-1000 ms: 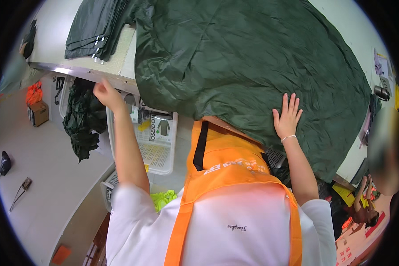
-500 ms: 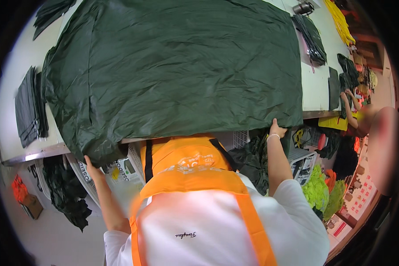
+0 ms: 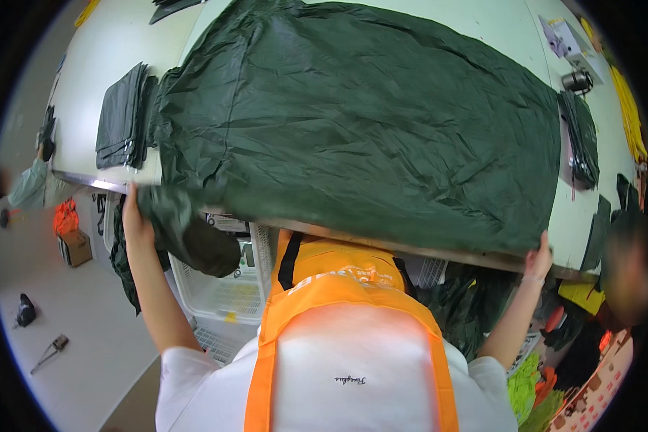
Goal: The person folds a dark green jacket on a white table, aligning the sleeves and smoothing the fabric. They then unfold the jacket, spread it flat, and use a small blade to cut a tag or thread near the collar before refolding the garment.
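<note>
A thin, creased dark green waterproof garment (image 3: pixel 367 122) lies spread over the white table, its near edge reaching the table's front edge. My left hand (image 3: pixel 135 209) grips the near left corner, where a sleeve-like tube of the cloth hangs down past the table edge. At the near right corner, my right hand (image 3: pixel 538 258) pinches the cloth between thumb and fingers. The edge between my hands is pulled taut and a little blurred.
Folded dark green stacks lie on the table (image 3: pixel 79 147) at left (image 3: pixel 122 119) and right (image 3: pixel 582 140). A dark metal cylinder (image 3: pixel 576 81) stands near a white box (image 3: pixel 583 50). White baskets (image 3: pixel 219 302) sit below. People (image 3: pixel 32 180) are at both sides.
My hands have spread farther apart, drawing the near edge straight. The left corner is lifted outward, and the sleeve-like part now hangs free. The whole view has turned.
</note>
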